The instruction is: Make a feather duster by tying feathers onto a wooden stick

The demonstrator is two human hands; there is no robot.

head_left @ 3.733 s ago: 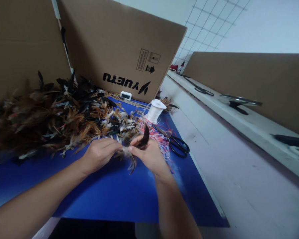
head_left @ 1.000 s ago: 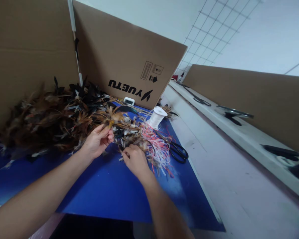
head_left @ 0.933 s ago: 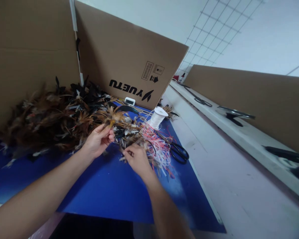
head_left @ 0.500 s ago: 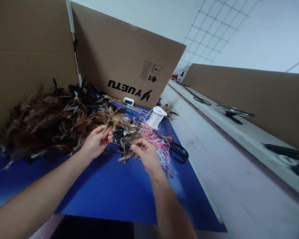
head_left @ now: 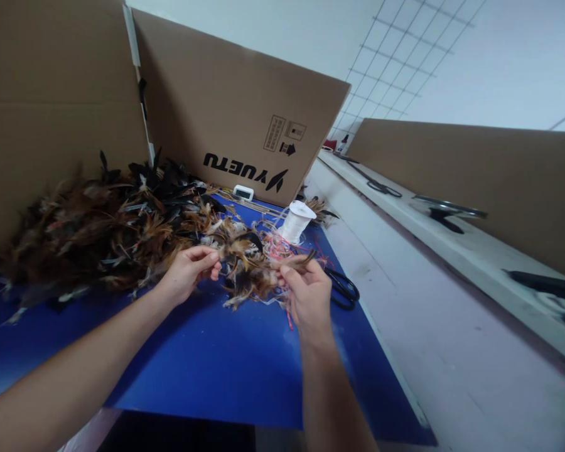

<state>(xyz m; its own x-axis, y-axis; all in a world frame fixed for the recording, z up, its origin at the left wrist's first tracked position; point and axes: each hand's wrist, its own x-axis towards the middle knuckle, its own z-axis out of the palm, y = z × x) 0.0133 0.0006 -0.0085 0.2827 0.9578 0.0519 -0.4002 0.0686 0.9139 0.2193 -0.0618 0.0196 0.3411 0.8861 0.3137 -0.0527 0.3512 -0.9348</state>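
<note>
Both hands (head_left: pixel 191 273) (head_left: pixel 308 295) pinch a fluffy brown feather bunch (head_left: pixel 245 270).

Single head-worn view: we look forward and down, at close range, over both forearms onto the blue mat (head_left: pixel 207 370). The cardboard box (head_left: pixel 235 100) closes the far side; the white bench (head_left: pixel 405 251) runs off to the right.
</note>
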